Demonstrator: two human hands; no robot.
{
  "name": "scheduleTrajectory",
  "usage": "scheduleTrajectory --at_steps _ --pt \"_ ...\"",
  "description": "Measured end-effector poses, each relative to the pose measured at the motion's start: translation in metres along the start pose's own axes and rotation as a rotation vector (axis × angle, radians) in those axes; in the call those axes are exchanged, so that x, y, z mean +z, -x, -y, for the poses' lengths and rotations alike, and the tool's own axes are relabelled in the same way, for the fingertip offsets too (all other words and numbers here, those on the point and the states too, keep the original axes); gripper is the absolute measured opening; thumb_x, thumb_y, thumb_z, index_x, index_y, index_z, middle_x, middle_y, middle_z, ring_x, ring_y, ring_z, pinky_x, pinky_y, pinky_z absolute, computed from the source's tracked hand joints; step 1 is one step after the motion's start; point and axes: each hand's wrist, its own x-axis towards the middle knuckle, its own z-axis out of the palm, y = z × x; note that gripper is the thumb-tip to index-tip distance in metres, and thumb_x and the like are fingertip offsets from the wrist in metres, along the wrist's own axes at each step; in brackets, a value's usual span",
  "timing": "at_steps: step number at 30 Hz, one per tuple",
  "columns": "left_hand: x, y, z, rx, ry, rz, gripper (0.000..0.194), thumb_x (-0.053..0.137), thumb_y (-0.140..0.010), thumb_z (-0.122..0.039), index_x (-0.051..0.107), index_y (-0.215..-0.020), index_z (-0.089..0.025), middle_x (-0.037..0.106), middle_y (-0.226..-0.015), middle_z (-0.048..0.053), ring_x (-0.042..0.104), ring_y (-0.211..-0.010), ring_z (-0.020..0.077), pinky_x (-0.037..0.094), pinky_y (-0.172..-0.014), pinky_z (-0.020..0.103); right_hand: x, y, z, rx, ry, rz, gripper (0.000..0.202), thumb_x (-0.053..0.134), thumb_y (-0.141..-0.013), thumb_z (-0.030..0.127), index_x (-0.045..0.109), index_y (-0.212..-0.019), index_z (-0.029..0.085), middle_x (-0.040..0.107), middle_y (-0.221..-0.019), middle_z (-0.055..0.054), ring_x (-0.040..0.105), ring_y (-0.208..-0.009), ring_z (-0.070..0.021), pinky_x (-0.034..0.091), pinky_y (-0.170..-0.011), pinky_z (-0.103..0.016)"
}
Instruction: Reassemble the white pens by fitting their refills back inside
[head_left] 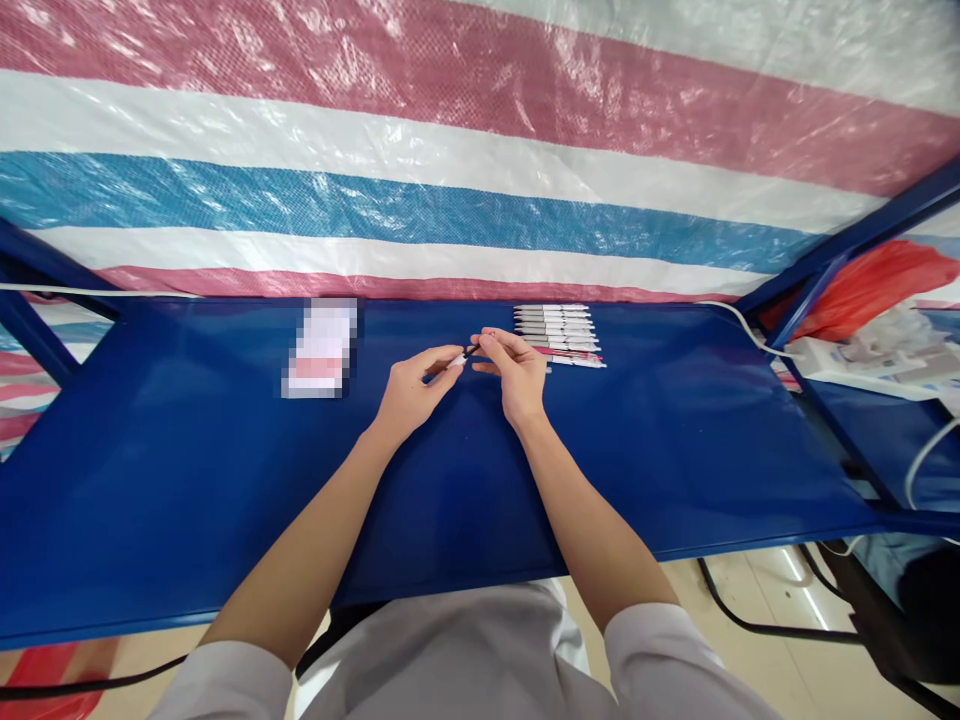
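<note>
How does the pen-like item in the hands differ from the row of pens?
The pen-like item is held by the left hand and right hand; the row of pens lies on the blue table. The item slants up rightward; the pens lie nearly crosswise. The item shows a dark stretch; the pens look mostly white and grey, some red. Both are slim.

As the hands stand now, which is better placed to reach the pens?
Probably the right hand: it is beside the pens, while the left hand is farther off. Both hold a slim dark piece, so the right would first need to let go.
</note>
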Motion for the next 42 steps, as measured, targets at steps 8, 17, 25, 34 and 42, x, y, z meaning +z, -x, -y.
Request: scheduleTrajectory --at_steps 8,17,25,34,42 --pt "0.002 0.003 -0.002 -0.115 0.137 -0.004 0.029 0.07 -0.084 -0.042 0.076 -0.103 -0.022 0.077 -0.094 0.004 0.073 -0.083 0.0216 0.06 -0.081 0.036 0.001 0.002 -0.005 -0.064 0.032 0.009 0.027 0.078 -0.07 0.042 0.072 -0.089 0.023 0.076 -0.098 -0.001 0.073 -0.093 -0.0193 0.063 -0.063 -0.026" --pt "0.002 0.006 0.004 -0.104 0.102 0.036 0.032 0.073 -0.08 -0.038 0.075 -0.107 -0.022 0.076 -0.106 0.004 0.072 -0.096 0.0257 0.056 -0.093 0.042 0.0 -0.001 -0.009 -0.083 0.088 -0.019 0.031 0.074 -0.073 0.045 0.073 -0.096 0.023 0.075 -0.104 -0.003 0.072 -0.09 -0.0197 0.063 -0.069 -0.032" --pt "-0.004 0.005 -0.003 -0.148 0.098 0.061 0.034 0.064 -0.088 -0.045 0.071 -0.109 -0.019 0.077 -0.097 0.007 0.072 -0.082 0.021 0.059 -0.082 0.036 -0.005 -0.009 0.004 -0.12 -0.044 -0.141 0.035 0.069 -0.079 0.043 0.067 -0.109 0.024 0.074 -0.101 -0.002 0.073 -0.097 -0.0188 0.06 -0.091 -0.037" --pt "-0.009 -0.002 -0.001 -0.23 0.423 -0.043 0.04 0.062 -0.089 -0.05 0.057 -0.112 -0.018 0.074 -0.109 0.013 0.073 -0.084 0.0217 0.059 -0.078 0.038 -0.014 -0.022 0.007 -0.037 -0.09 -0.111 0.04 0.069 -0.079 0.043 0.066 -0.115 0.027 0.072 -0.107 -0.001 0.072 -0.091 -0.0158 0.062 -0.075 -0.03" --pt "-0.011 -0.004 0.005 -0.288 0.687 -0.125 0.038 0.074 -0.081 -0.042 0.057 -0.107 -0.021 0.073 -0.11 0.009 0.072 -0.094 0.0224 0.054 -0.093 0.046 -0.008 -0.008 -0.007 -0.035 -0.07 0.023 0.038 0.07 -0.079 0.046 0.069 -0.112 0.026 0.072 -0.098 0.0 0.07 -0.082 -0.0139 0.063 -0.069 -0.029"
